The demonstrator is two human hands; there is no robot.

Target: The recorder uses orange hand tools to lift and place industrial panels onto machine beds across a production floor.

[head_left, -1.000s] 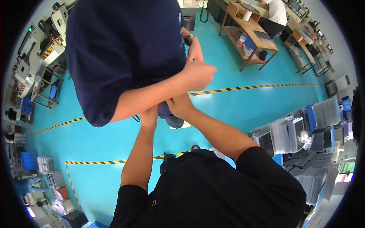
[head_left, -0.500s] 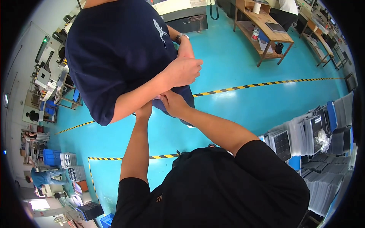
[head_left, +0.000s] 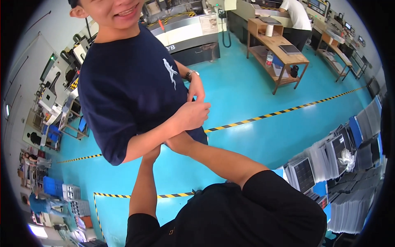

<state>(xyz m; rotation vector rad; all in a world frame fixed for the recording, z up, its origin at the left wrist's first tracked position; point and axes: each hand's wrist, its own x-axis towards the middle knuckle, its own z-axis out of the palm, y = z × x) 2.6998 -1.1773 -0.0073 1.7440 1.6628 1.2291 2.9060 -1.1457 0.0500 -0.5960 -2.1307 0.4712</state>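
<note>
A person in a navy T-shirt (head_left: pixel 123 78) stands close in front of me. That person's bent forearm (head_left: pixel 154 138) crosses before my hands. Just under it is my left hand (head_left: pixel 152 154), its fingers hidden. My right hand (head_left: pixel 180 143) is beside it, the back of the hand showing and the fingertips out of sight behind the same forearm. Whether either hand holds anything cannot be seen. The person's nearer hand (head_left: pixel 194 115) is loosely curled, and their other arm wears a wristwatch (head_left: pixel 191 75).
Behind the person is a large machine (head_left: pixel 193 31). A wooden workbench (head_left: pixel 284 51) stands to the far right, with another person in white (head_left: pixel 297 14) beyond. Stacks of thin sheets (head_left: pixel 349 206) line the right side. Striped tape (head_left: pixel 263 117) marks the turquoise floor.
My view has tilted up, so more of the person in front shows. My right hand's fingers, partly visible before, are now behind the person's forearm. The person's other hand has come into sight.
</note>
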